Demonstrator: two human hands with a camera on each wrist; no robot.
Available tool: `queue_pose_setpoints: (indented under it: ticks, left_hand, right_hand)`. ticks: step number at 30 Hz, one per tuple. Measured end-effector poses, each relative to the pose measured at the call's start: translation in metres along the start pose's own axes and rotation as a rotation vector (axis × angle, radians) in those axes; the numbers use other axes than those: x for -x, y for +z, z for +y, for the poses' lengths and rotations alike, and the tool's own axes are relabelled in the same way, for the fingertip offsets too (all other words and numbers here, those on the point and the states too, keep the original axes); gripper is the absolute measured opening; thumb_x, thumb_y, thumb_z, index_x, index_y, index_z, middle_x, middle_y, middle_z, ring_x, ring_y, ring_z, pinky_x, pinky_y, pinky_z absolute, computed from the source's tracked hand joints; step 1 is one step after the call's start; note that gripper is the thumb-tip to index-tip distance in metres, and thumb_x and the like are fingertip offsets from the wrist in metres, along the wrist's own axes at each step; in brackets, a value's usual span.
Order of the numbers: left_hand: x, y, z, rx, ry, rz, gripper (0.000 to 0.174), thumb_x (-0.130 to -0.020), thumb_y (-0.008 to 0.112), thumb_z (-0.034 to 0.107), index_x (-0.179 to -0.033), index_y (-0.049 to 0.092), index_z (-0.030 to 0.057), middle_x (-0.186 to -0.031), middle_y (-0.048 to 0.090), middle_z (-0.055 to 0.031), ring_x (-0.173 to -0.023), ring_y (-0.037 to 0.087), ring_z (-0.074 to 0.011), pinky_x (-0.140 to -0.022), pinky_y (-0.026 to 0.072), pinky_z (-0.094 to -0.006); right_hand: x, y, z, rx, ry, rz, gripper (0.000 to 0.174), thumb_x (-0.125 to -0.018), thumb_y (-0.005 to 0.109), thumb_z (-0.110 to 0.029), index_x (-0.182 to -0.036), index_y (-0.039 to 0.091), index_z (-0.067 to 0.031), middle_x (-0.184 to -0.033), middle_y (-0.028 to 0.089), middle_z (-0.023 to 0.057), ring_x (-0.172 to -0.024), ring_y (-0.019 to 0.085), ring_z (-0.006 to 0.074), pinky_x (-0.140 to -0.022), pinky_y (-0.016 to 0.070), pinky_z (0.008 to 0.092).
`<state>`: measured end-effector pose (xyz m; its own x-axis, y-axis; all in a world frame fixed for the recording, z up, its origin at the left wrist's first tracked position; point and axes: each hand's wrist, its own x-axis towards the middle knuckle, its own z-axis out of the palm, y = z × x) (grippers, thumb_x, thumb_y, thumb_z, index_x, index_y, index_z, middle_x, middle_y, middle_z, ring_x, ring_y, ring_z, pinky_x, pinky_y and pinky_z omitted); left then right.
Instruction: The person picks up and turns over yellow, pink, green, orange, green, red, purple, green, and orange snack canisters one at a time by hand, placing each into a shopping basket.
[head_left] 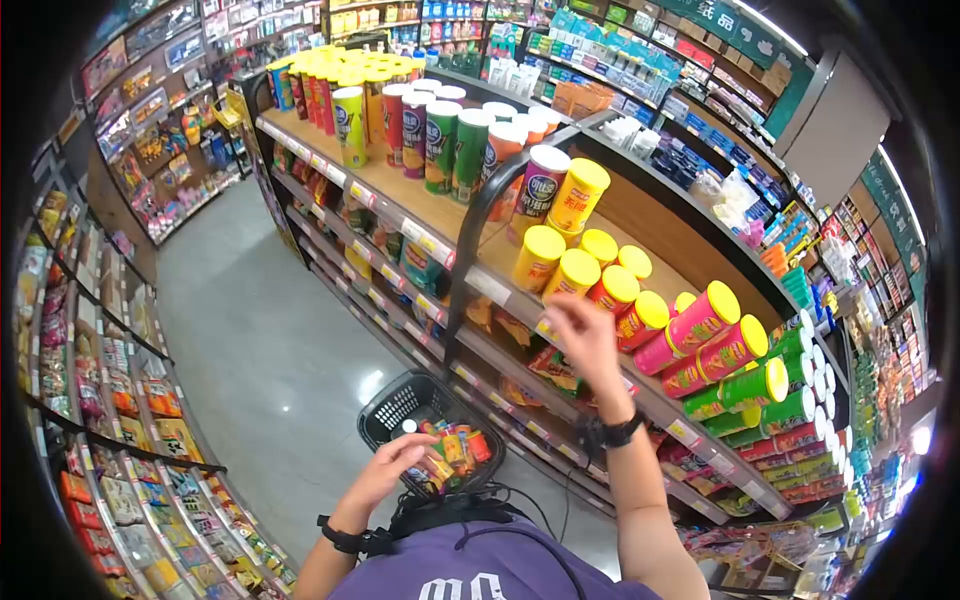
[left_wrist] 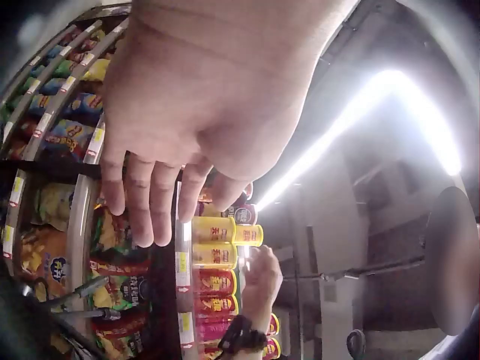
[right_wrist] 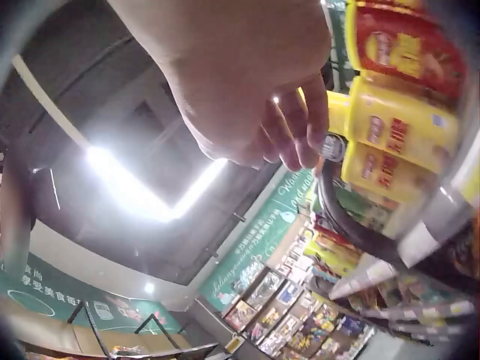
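The head view looks down from above at both hands, the shelf [head_left: 400, 215] and the basket [head_left: 388, 408]. Each wrist view looks up close past one hand, and all three see yellow cans [head_left: 575, 272].

The person wears a short-sleeved purple top [head_left: 470, 565] with large, pale lettering on the front, cut off by the lower edge of the head view. Each wrist carries a black strap with a dark, blocky device, the left one [head_left: 357, 540] and the right one [head_left: 610, 434]. Thin black cables [head_left: 535, 507] run across the top, near what looks like black gear at the chest.
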<state>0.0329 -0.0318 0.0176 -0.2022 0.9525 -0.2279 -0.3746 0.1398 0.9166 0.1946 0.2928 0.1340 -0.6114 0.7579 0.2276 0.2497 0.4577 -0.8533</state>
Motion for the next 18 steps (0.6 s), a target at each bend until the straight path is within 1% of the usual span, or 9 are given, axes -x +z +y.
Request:
queue_pose_setpoints:
  ticks: [3, 5, 6, 8, 9, 11, 14, 15, 18]
  left_hand:
    - [-0.010, -0.004, 0.006, -0.030, 0.064, 0.006, 0.036, -0.106, 0.052, 0.024, -0.130, 0.061, 0.0000, -0.112, 0.071, -0.0146, -0.103, 0.068, -0.0217, -0.094, 0.0518, -0.0348]
    - [-0.003, -0.002, 0.007, -0.026, 0.064, 0.032, 0.035, -0.106, 0.051, 0.024, -0.130, 0.061, 0.0002, -0.112, 0.072, -0.0143, -0.103, 0.068, -0.0215, -0.094, 0.0519, -0.0352]
    - [-0.001, -0.003, 0.003, -0.045, 0.084, 0.047, 0.035, -0.106, 0.051, 0.025, -0.129, 0.061, 0.0007, -0.112, 0.072, -0.0141, -0.103, 0.068, -0.0213, -0.094, 0.0518, -0.0352]
    - [0.006, -0.004, 0.002, -0.053, 0.095, 0.079, 0.035, -0.107, 0.051, 0.025, -0.130, 0.061, 0.0011, -0.112, 0.072, -0.0137, -0.103, 0.069, -0.0210, -0.094, 0.0519, -0.0350]
    - [0.010, -0.006, 0.002, -0.070, 0.093, 0.104, 0.035, -0.107, 0.051, 0.025, -0.130, 0.061, 0.0012, -0.112, 0.072, -0.0135, -0.103, 0.069, -0.0208, -0.094, 0.0519, -0.0350]
    - [0.013, -0.013, 0.000, -0.068, 0.117, 0.139, 0.035, -0.107, 0.051, 0.025, -0.130, 0.061, 0.0012, -0.112, 0.072, -0.0130, -0.103, 0.069, -0.0206, -0.094, 0.0519, -0.0350]
    - [0.025, -0.013, -0.014, -0.020, 0.161, 0.186, 0.036, -0.107, 0.052, 0.027, -0.131, 0.061, 0.0007, -0.111, 0.071, -0.0098, -0.103, 0.068, -0.0181, -0.093, 0.0522, -0.0336]
    - [0.028, -0.014, -0.015, -0.034, 0.173, 0.193, 0.038, -0.107, 0.053, 0.029, -0.132, 0.060, 0.0005, -0.110, 0.070, -0.0084, -0.101, 0.067, -0.0162, -0.092, 0.0523, -0.0322]
    - [0.035, -0.018, -0.021, -0.084, 0.174, 0.206, 0.039, -0.107, 0.054, 0.033, -0.130, 0.061, 0.0033, -0.112, 0.070, -0.0038, -0.105, 0.065, -0.0120, -0.095, 0.0509, -0.0321]
  right_hand:
    - [-0.073, -0.013, -0.021, 0.066, -0.340, 0.322, 0.029, -0.090, 0.074, -0.012, -0.117, 0.071, -0.0022, -0.102, 0.074, 0.0138, -0.086, 0.068, 0.0185, -0.075, 0.0571, 0.0308]
    - [-0.105, -0.022, -0.042, 0.151, -0.348, 0.336, 0.043, -0.087, 0.076, -0.014, -0.128, 0.065, -0.0049, -0.128, 0.065, 0.0171, -0.108, 0.066, 0.0268, -0.088, 0.0565, 0.0381]
    - [-0.120, -0.024, -0.046, 0.138, -0.364, 0.340, 0.043, -0.087, 0.076, -0.014, -0.128, 0.065, -0.0049, -0.128, 0.065, 0.0171, -0.108, 0.066, 0.0268, -0.088, 0.0565, 0.0381]
    - [-0.148, -0.022, -0.044, 0.558, -0.501, 0.554, 0.060, -0.083, 0.079, -0.019, -0.138, 0.055, -0.0088, -0.152, 0.046, 0.0189, -0.130, 0.053, 0.0366, -0.104, 0.0484, 0.0456]
    - [-0.159, -0.021, -0.043, 0.544, -0.516, 0.553, 0.060, -0.083, 0.079, -0.019, -0.138, 0.055, -0.0088, -0.152, 0.046, 0.0189, -0.130, 0.053, 0.0366, -0.104, 0.0484, 0.0456]
    - [-0.178, -0.019, -0.038, 0.492, -0.361, 0.526, 0.068, -0.080, 0.082, -0.025, -0.139, 0.051, -0.0098, -0.156, 0.039, 0.0202, -0.138, 0.043, 0.0422, -0.113, 0.0399, 0.0483]
    - [-0.220, -0.027, 0.013, 0.606, -0.435, 0.437, 0.068, -0.079, 0.084, -0.030, -0.133, 0.055, -0.0016, -0.148, 0.046, 0.0257, -0.139, 0.043, 0.0408, -0.115, 0.0384, 0.0441]
    - [-0.215, -0.024, 0.013, 0.484, -0.397, 0.505, 0.067, -0.080, 0.083, -0.031, -0.132, 0.056, -0.0001, -0.142, 0.052, 0.0243, -0.137, 0.046, 0.0390, -0.114, 0.0394, 0.0437]
    - [-0.196, -0.032, -0.022, 0.253, -0.384, 0.358, 0.057, -0.079, 0.085, -0.024, -0.123, 0.060, 0.0022, -0.117, 0.063, 0.0221, -0.113, 0.060, 0.0368, -0.100, 0.0473, 0.0450]
